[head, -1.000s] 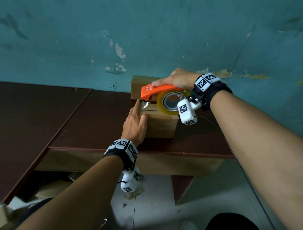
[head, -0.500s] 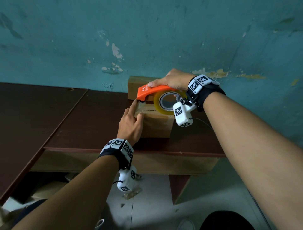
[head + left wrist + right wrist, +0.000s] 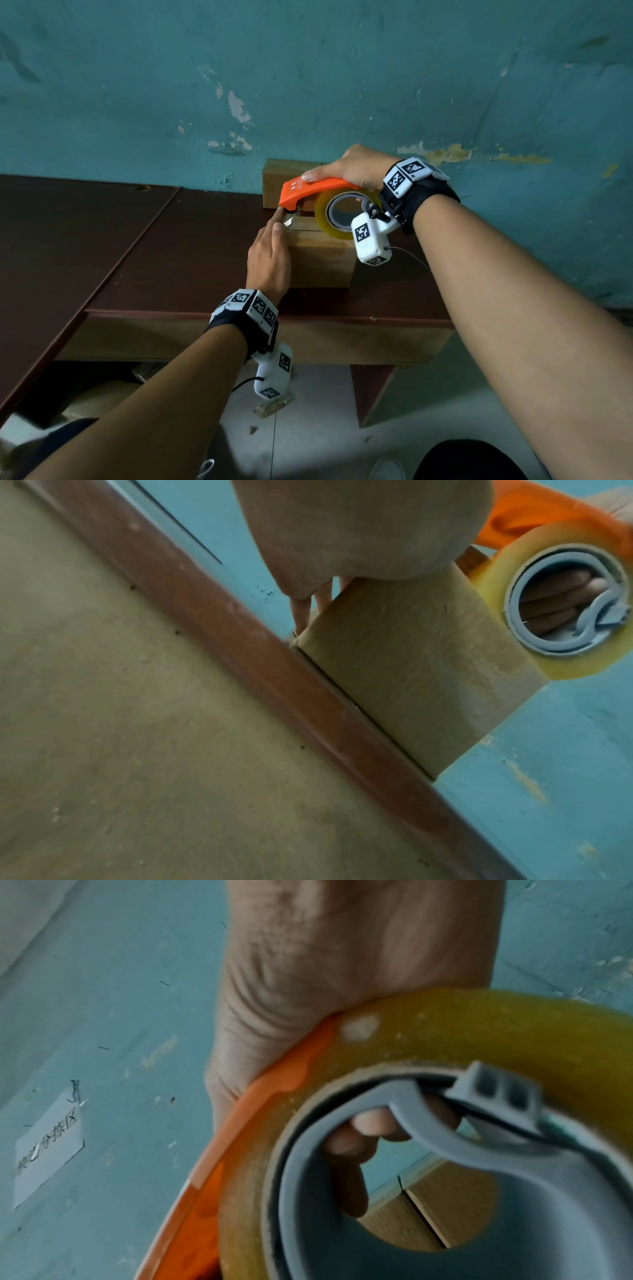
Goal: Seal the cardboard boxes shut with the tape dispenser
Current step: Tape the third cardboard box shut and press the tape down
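On the far side of the counter [image 3: 171, 246], near the blue wall, the right hand [image 3: 352, 164] is grasping the orange tape dispenser [image 3: 308, 192]. Its thumb is lying flat along the top, and its fingers [image 3: 363, 1131] are curling through the hole of the yellow tape roll [image 3: 337, 214]. The left hand [image 3: 269, 260] is lying relaxed against the left end of the near cardboard box [image 3: 322, 263], holding nothing. Its pointing finger is reaching up to the tip of the dispenser, where a bit of clear tape is sticking out.

To do this well, I think the finger should be pressing the tape end flat on the box. Then the dispenser should be pulling straight to the right along the slit, staying low, while the left hand is keeping the box from sliding.

A second cardboard box [image 3: 281, 174] is sitting just behind, against the wall.
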`<action>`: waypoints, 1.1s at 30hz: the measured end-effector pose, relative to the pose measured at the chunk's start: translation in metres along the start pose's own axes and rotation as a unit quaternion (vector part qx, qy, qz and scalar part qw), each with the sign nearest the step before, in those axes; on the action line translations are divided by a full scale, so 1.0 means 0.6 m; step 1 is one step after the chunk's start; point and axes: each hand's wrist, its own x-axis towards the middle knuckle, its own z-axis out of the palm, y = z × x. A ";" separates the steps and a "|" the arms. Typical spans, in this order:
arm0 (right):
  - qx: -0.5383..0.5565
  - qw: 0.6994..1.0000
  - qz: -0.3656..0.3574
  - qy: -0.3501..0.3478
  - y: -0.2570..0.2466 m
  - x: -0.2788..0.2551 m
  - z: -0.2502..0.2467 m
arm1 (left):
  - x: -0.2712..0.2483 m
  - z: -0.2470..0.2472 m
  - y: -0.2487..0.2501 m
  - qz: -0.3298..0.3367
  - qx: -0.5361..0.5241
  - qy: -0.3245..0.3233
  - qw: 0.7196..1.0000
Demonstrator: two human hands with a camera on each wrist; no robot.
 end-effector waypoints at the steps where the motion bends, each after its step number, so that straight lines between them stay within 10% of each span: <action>1: -0.001 1.000 -0.001 0.000 0.000 0.000 0.000 | 0.000 0.001 -0.002 -0.003 -0.003 -0.004 1.000; 33: -0.072 0.995 -0.044 -0.044 0.002 -0.006 -0.024 | 0.012 -0.009 -0.010 0.050 0.105 0.019 0.993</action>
